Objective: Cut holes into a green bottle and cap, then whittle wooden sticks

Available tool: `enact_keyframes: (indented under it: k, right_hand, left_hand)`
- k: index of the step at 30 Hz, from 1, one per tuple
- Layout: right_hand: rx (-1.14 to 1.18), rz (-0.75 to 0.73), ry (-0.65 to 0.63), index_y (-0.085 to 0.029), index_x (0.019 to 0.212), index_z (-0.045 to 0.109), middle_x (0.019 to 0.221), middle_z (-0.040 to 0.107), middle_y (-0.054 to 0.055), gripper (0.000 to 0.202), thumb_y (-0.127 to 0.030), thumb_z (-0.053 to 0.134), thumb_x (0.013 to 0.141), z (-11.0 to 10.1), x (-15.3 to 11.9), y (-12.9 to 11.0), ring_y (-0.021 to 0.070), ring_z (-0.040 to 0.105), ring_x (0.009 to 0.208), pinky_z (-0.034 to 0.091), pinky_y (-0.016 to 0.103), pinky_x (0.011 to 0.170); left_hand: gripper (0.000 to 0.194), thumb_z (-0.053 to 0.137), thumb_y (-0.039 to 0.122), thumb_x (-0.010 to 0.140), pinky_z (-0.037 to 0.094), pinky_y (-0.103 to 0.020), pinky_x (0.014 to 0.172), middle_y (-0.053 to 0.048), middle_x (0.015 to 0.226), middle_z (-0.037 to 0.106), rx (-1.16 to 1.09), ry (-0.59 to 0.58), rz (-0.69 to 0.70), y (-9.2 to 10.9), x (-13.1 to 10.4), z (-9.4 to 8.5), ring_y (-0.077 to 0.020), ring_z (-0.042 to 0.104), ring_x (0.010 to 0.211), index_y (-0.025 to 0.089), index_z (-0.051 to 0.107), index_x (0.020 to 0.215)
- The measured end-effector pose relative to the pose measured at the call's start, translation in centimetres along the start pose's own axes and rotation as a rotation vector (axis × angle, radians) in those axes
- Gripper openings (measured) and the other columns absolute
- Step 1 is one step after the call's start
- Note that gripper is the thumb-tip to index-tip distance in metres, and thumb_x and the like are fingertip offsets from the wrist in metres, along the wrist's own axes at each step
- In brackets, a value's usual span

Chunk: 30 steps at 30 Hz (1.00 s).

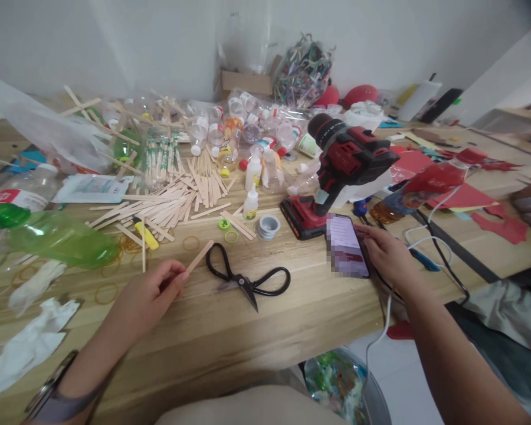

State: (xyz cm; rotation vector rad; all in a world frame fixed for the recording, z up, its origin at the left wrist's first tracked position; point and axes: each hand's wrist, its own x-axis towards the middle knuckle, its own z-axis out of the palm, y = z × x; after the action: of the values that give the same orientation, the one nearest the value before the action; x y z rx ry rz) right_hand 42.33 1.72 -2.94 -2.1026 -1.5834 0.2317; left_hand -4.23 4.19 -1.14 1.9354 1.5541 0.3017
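Pinched between the fingers of my left hand (159, 292) is a flat wooden craft stick (200, 257), pointing up to the right. Its far end comes close to one loop of the black-handled scissors (243, 283), which lie spread on the table. My right hand (388, 255) grips the right edge of a smartphone (347, 245); its screen is lit and partly pixelated. Just behind the phone stands a red and black cordless drill (343, 159), upright on its battery. A small glue bottle (251, 205) and a grey ring-shaped spool (268, 226) are beyond the scissors.
Loose craft sticks (172, 203) are heaped at mid-left, with plastic bottles behind. A green bottle (66, 239) lies at left near crumpled tissues (35, 342). At right, a red-labelled bottle (425, 183) stands near cables. Below the table edge is a bin (376, 389).
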Motion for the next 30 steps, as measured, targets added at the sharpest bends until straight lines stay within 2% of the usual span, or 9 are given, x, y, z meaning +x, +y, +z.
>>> enact_keyframes:
  k: [7, 15, 30]
  right_hand:
    - [-0.002, -0.076, 0.061, -0.014, 0.111, 0.064, 0.111, 0.064, 0.011, 0.029, -0.021, 0.043, 0.092, 0.9, -0.2, 1.1, 0.0207, 0.058, 0.104, 0.044, 0.042, 0.095]
    - [0.017, -0.18, 0.154, -0.019, 0.095, 0.07, 0.112, 0.064, 0.01, 0.033, -0.027, 0.039, 0.087, 1.5, -0.2, 2.1, 0.0236, 0.059, 0.103, 0.047, 0.04, 0.093]
    - [0.03, -0.261, 0.193, -0.019, 0.101, 0.071, 0.117, 0.061, 0.011, 0.035, -0.028, 0.039, 0.087, 1.9, -0.2, 2.6, 0.0272, 0.057, 0.108, 0.046, 0.046, 0.094]
  left_hand:
    - [0.038, 0.037, 0.059, 0.085, 0.041, -0.029, 0.059, 0.002, 0.064, 0.062, -0.011, 0.026, 0.009, -0.1, 0.3, 0.2, -0.0191, 0.058, 0.06, 0.024, 0.053, 0.083]
    - [0.039, 0.037, 0.059, 0.086, 0.041, -0.03, 0.061, 0.003, 0.065, 0.061, -0.017, 0.019, -0.006, -0.4, 0.2, 0.4, -0.0189, 0.059, 0.062, 0.024, 0.053, 0.085]
    - [0.039, 0.038, 0.06, 0.085, 0.04, -0.029, 0.06, 0.003, 0.064, 0.061, -0.035, 0.014, -0.009, -0.4, 0.3, 0.4, -0.0188, 0.057, 0.061, 0.023, 0.053, 0.084]
